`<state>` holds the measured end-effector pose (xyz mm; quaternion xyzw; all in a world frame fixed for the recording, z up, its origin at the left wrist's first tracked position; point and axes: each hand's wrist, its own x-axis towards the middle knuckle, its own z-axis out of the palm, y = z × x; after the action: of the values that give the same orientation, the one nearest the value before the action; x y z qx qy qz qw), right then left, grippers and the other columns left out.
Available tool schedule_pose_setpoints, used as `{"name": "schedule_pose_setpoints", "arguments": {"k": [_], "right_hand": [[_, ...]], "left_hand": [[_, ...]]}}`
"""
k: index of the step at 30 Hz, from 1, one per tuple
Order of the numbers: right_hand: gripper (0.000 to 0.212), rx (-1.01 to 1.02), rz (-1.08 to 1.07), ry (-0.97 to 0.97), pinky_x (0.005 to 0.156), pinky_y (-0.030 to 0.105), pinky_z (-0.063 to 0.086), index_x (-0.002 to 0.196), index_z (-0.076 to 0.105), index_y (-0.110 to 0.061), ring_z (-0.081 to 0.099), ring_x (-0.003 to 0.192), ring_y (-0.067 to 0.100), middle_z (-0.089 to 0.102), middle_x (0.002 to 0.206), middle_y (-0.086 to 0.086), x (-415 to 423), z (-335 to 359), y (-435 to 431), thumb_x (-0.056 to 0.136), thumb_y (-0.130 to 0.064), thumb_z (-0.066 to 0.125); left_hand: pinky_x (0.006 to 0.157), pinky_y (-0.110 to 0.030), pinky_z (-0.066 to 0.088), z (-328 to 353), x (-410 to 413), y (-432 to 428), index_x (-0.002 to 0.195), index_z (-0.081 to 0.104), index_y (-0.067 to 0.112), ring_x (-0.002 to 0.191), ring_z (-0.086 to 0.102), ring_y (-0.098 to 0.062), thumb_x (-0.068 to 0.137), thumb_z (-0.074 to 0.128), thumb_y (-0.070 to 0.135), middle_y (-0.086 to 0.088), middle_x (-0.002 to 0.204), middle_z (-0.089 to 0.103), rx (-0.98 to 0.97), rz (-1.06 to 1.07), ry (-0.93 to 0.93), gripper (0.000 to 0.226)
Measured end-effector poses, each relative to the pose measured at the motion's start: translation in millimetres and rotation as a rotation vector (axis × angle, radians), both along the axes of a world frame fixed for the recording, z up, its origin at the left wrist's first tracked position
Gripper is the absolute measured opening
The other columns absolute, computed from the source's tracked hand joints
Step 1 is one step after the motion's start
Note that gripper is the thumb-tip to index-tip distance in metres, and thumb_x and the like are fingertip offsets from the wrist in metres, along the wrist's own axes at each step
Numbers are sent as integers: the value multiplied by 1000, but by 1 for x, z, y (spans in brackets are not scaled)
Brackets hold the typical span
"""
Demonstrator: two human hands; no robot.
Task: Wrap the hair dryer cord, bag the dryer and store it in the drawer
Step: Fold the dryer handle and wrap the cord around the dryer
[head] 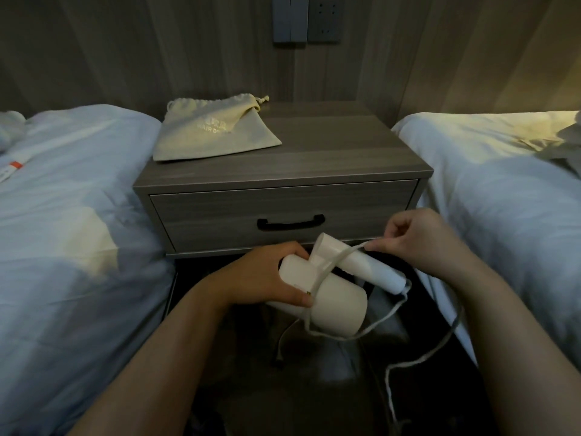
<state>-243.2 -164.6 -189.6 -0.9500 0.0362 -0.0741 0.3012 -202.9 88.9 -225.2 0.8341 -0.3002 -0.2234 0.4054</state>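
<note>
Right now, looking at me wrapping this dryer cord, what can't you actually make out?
- Plug end of the cord: it trails into the dark floor at the bottom edge of the head view.
- Drawer contents: shut front hides them.
- Bag lettering: dim light and a fold blur it; only "HAIR" reads.
- Hair dryer switches: covered by the left hand.
- Orange-tipped item on the left bed: cut off by the frame edge.

Hotel-type bedroom: twin beds [72,196] flanking nightstand [314,158], wall sockets [323,18] above.
</note>
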Motion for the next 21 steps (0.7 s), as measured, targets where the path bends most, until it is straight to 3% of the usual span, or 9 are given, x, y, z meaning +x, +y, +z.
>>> {"name": "schedule_pose_setpoints", "arguments": {"k": [4, 7, 10, 12, 14, 16, 18, 21], "right_hand": [[14, 322, 122, 91, 57, 16, 42, 67, 68, -16, 55, 56, 4, 64, 59, -5, 3, -5, -9, 81, -14, 68], [19, 662, 275, 241, 51, 12, 43, 78, 68, -12, 56, 52, 3, 67, 58, -5, 6, -16, -22, 82, 4, 58], [2, 846, 268, 297, 46, 16, 41, 75, 67, -12, 48, 48, 10, 62, 57, -1, 10, -24, -23, 73, -11, 66], [18, 839, 177, 257, 47, 14, 45, 69, 67, -14, 52, 52, 10, 62, 61, 0, 15, -32, -19, 82, -5, 59], [29, 1111, 91, 225, 46, 14, 48, 65, 65, -13, 57, 50, 9, 63, 55, -1, 17, -43, -9, 85, 4, 52], [4, 1351, 162, 179, 41, 16, 45, 67, 68, -7, 54, 40, 8, 59, 45, 2, 17, -48, 4, 69, -5, 70], [23, 1396, 220, 116, 43, 17, 46, 84, 70, -9, 54, 42, 9, 63, 54, 3, 22, -55, 8, 63, -14, 80], [34, 1362, 295, 109, 59, 23, 51, 109, 66, -13, 62, 64, 15, 72, 80, 4, 21, -56, 8, 75, -18, 68]], "left_hand": [[81, -22, 49, -2, 4, 2, 106, 57, 35, 99, 57, -2, 65, 82, 31, 15, 109, 60, -23, -54, 39, 48], [77, -13, 47, 1, 3, 4, 100, 58, 40, 97, 58, 2, 55, 76, 44, 20, 105, 60, -65, -85, 94, 49], [84, -23, 48, -1, 5, 4, 101, 58, 36, 101, 58, -7, 54, 72, 43, 13, 107, 60, -138, -101, 162, 50], [87, -31, 49, -5, 6, 4, 104, 59, 29, 100, 58, -13, 51, 75, 41, 6, 106, 61, -250, -81, 222, 56], [86, -36, 48, -9, 7, 4, 106, 59, 21, 98, 59, -17, 44, 83, 48, -1, 105, 62, -399, -26, 305, 72], [83, -36, 48, -12, 8, 2, 108, 57, 17, 96, 59, -20, 38, 85, 54, -6, 104, 61, -535, 43, 391, 85], [80, -34, 49, -12, 11, -1, 109, 56, 17, 94, 61, -20, 33, 87, 54, -6, 103, 62, -628, 122, 446, 90], [73, -31, 51, -11, 14, -5, 101, 60, 21, 86, 64, -16, 24, 87, 56, 0, 94, 67, -717, 261, 444, 89]]}}
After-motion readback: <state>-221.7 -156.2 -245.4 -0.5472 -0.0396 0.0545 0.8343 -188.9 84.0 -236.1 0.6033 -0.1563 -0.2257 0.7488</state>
